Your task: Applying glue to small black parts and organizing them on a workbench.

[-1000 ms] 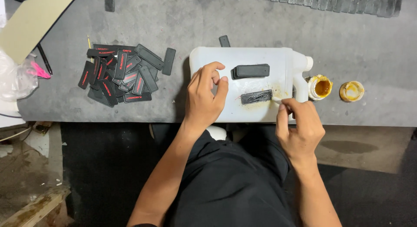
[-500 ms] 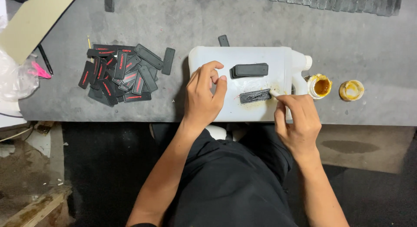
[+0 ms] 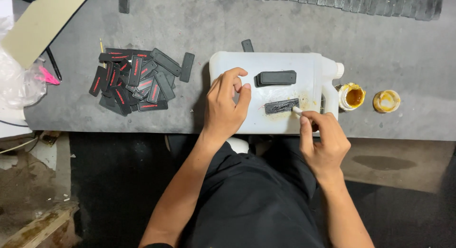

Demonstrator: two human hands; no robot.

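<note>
A thin white applicator stick (image 3: 298, 110) is pinched in the fingers of the right hand (image 3: 323, 143), its tip laid against the right end of a single black rubber tag (image 3: 281, 106), whose top looks wet and glossy. The tag lies flat on the side of a white plastic jug (image 3: 228, 60) used as a work surface, with yellowish smears around it. The left hand (image 3: 225, 105) is rested on the jug just left of the tag, fingers loosely curled and nothing held in them. A small stack of black tags (image 3: 276, 77) is set further back on the jug, apart from the wet one.

Just beside the jug's neck an open pot of yellow glue (image 3: 352, 96) stands on the grey bench (image 3: 399, 53), its lid (image 3: 386, 100) near it. Well to the left a heap of black tags with red marks (image 3: 134, 81) is spread out.

Since the wet tag is not pinned by the left hand, it could probably be pushed sideways by the stick, and glue could be smeared onto the jug or the fingers. The open pot might be tipped by the right wrist.
</note>
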